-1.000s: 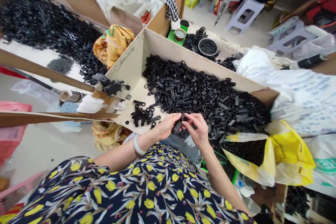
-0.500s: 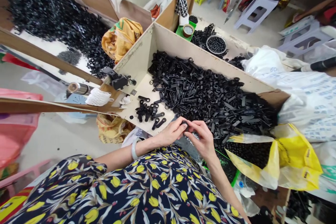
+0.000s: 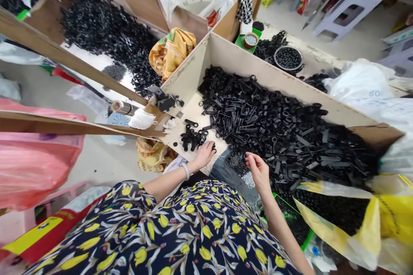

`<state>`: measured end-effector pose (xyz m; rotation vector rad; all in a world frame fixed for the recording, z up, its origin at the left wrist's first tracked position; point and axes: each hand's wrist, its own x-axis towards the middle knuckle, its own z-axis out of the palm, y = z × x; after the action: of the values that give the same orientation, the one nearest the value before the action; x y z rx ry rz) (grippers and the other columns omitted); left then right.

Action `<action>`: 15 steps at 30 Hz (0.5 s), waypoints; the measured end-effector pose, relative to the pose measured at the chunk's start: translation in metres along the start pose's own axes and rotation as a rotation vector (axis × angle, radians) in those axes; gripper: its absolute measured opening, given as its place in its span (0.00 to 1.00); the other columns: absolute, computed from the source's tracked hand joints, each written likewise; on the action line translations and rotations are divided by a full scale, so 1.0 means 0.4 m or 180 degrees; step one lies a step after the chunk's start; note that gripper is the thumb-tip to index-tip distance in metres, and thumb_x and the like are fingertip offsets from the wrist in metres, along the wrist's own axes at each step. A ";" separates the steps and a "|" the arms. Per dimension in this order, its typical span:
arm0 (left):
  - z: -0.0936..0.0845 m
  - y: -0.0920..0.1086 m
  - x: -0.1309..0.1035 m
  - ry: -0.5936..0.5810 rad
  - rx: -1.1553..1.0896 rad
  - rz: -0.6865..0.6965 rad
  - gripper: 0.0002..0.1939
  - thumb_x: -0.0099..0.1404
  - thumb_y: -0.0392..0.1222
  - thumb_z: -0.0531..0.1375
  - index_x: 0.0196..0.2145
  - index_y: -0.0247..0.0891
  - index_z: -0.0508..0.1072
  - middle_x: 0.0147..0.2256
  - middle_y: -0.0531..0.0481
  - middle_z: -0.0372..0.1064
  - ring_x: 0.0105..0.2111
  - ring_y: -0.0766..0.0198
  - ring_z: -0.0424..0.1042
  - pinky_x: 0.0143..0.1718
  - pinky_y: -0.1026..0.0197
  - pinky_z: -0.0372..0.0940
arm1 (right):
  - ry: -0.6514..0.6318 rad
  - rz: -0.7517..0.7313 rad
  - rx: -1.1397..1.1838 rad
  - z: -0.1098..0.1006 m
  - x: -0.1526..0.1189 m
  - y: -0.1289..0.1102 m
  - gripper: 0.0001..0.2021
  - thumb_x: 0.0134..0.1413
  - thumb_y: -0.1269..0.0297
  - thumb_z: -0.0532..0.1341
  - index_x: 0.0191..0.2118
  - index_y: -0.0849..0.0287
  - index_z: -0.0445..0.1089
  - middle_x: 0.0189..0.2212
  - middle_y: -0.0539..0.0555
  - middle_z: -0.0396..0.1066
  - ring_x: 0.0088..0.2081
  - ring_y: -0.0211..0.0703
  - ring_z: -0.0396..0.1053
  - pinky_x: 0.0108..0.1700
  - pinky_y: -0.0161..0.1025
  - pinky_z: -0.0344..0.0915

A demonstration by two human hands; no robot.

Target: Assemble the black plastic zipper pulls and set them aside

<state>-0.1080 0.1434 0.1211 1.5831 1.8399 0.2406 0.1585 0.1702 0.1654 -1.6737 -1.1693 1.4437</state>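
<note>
My left hand, with a pale bangle on its wrist, reaches to the small group of black parts on the pale board; its fingers bend over a black part at the group's near edge, and the grip is partly hidden. My right hand hovers over the dark sheet, thumb and fingertips pinched together; anything between them is too small to tell. Small silvery pieces lie just left of it. Beyond both hands spreads a large heap of black plastic parts.
Wooden walls border the heap. A black clamp-like device sits on the left wall, near an orange sack. At the right lies a yellow bag; a metal bowl of black pieces stands beyond the back wall.
My hands have parted from around a dark ring-shaped piece. The left went to the small group of parts, the right moved off to the right. The view has shifted, showing more at the left.
</note>
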 end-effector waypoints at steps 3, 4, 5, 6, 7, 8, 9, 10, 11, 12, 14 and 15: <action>-0.009 -0.034 0.054 0.0189 0.0321 -0.0244 0.22 0.76 0.38 0.49 0.64 0.37 0.64 0.64 0.35 0.62 0.63 0.49 0.63 0.63 0.46 0.58 | 0.0091 -0.0030 -0.0247 -0.037 0.025 0.019 0.30 0.54 0.37 0.66 0.46 0.62 0.80 0.35 0.58 0.80 0.30 0.42 0.73 0.36 0.41 0.73; -0.022 -0.043 0.083 0.0241 0.0426 -0.0347 0.23 0.76 0.39 0.47 0.65 0.37 0.64 0.64 0.34 0.61 0.63 0.47 0.62 0.63 0.45 0.57 | 0.0160 -0.0048 -0.0312 -0.047 0.033 0.023 0.30 0.54 0.36 0.65 0.46 0.62 0.80 0.34 0.59 0.80 0.29 0.42 0.73 0.35 0.41 0.73; -0.037 -0.051 0.115 0.0267 0.0525 -0.0446 0.23 0.77 0.40 0.47 0.65 0.36 0.64 0.64 0.32 0.62 0.63 0.45 0.61 0.62 0.43 0.57 | 0.0234 -0.0061 -0.0373 -0.055 0.041 0.026 0.31 0.55 0.36 0.64 0.46 0.62 0.80 0.34 0.59 0.80 0.29 0.42 0.73 0.34 0.41 0.73; -0.052 -0.058 0.149 0.0253 0.0617 -0.0526 0.23 0.76 0.41 0.48 0.64 0.34 0.65 0.62 0.31 0.63 0.62 0.43 0.61 0.61 0.42 0.57 | 0.0305 -0.0069 -0.0426 -0.063 0.049 0.028 0.32 0.55 0.35 0.63 0.45 0.62 0.80 0.33 0.59 0.80 0.28 0.42 0.73 0.34 0.40 0.73; -0.066 -0.063 0.183 0.0195 0.0702 -0.0574 0.22 0.75 0.42 0.50 0.61 0.33 0.68 0.61 0.29 0.63 0.61 0.40 0.61 0.59 0.41 0.58 | 0.0368 -0.0076 -0.0474 -0.071 0.056 0.030 0.32 0.55 0.34 0.62 0.45 0.63 0.80 0.32 0.59 0.80 0.28 0.42 0.73 0.33 0.40 0.72; -0.077 -0.067 0.215 0.0093 0.0777 -0.0579 0.20 0.73 0.43 0.53 0.57 0.32 0.71 0.58 0.28 0.65 0.60 0.38 0.62 0.58 0.40 0.59 | 0.0423 -0.0086 -0.0519 -0.079 0.064 0.032 0.32 0.55 0.34 0.61 0.44 0.62 0.80 0.31 0.58 0.80 0.27 0.42 0.73 0.33 0.40 0.73; -0.086 -0.069 0.242 -0.0013 0.0847 -0.0563 0.18 0.71 0.43 0.55 0.54 0.31 0.73 0.57 0.27 0.66 0.59 0.36 0.63 0.57 0.40 0.59 | 0.0475 -0.0105 -0.0570 -0.087 0.072 0.034 0.32 0.56 0.34 0.60 0.43 0.62 0.80 0.30 0.58 0.80 0.27 0.42 0.73 0.32 0.39 0.73; -0.091 -0.070 0.266 -0.0101 0.0912 -0.0515 0.17 0.70 0.42 0.57 0.52 0.31 0.74 0.56 0.27 0.67 0.59 0.36 0.63 0.57 0.40 0.59 | 0.0528 -0.0133 -0.0630 -0.097 0.083 0.036 0.32 0.56 0.33 0.60 0.42 0.62 0.80 0.30 0.57 0.80 0.27 0.42 0.74 0.32 0.39 0.73; -0.094 -0.071 0.285 -0.0170 0.0970 -0.0465 0.16 0.68 0.41 0.57 0.51 0.32 0.74 0.56 0.27 0.67 0.59 0.36 0.63 0.56 0.40 0.59 | 0.0587 -0.0167 -0.0696 -0.109 0.096 0.038 0.32 0.56 0.34 0.59 0.42 0.61 0.80 0.29 0.57 0.79 0.27 0.42 0.74 0.32 0.39 0.73; -0.096 -0.074 0.300 -0.0228 0.1019 -0.0416 0.16 0.67 0.40 0.57 0.50 0.32 0.74 0.56 0.26 0.67 0.59 0.36 0.63 0.56 0.40 0.59 | 0.0660 -0.0206 -0.0765 -0.124 0.111 0.040 0.31 0.57 0.34 0.58 0.42 0.61 0.81 0.29 0.56 0.79 0.27 0.42 0.74 0.32 0.38 0.73; -0.101 -0.082 0.318 -0.0319 0.1084 -0.0338 0.15 0.67 0.39 0.56 0.48 0.32 0.73 0.55 0.27 0.69 0.58 0.37 0.65 0.55 0.41 0.59 | 0.0843 -0.0295 -0.0909 -0.160 0.146 0.038 0.30 0.60 0.37 0.56 0.43 0.61 0.80 0.29 0.56 0.79 0.27 0.42 0.74 0.32 0.39 0.73; -0.106 -0.087 0.323 -0.0369 0.1094 -0.0303 0.14 0.67 0.38 0.55 0.48 0.33 0.73 0.52 0.29 0.71 0.56 0.38 0.67 0.56 0.42 0.59 | 0.0949 -0.0347 -0.0986 -0.181 0.165 0.034 0.30 0.62 0.38 0.55 0.45 0.61 0.80 0.30 0.56 0.79 0.28 0.43 0.74 0.33 0.39 0.73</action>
<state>-0.1639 0.2672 0.0850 1.6883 1.9333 -0.2184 0.2323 0.2308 0.1405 -1.9201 -1.3367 0.9410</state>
